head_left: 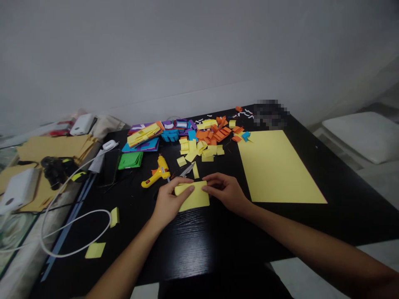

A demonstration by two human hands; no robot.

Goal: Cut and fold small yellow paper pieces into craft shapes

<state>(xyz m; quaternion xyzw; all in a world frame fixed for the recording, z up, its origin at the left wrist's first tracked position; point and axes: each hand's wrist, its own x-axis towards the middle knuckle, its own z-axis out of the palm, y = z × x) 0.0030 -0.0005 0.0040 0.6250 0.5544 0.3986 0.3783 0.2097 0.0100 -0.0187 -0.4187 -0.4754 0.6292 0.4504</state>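
Folding, apparently: left hand (168, 202) grasps yellow paper piece (195, 200) over black table (224, 243), right hand (229, 193) pinches its upper right corner. Next move likely calls for aligning edges, pressing crease. Glue gun (158, 171) lies beyond left hand.

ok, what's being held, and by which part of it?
A small yellow paper sheet: the left hand grips its upper left part, the right hand pinches its upper right corner.

dim, greyish light | pale glare on black tabletop (190, 249), front | pixelated patch (270, 113) far corner | edges stretched
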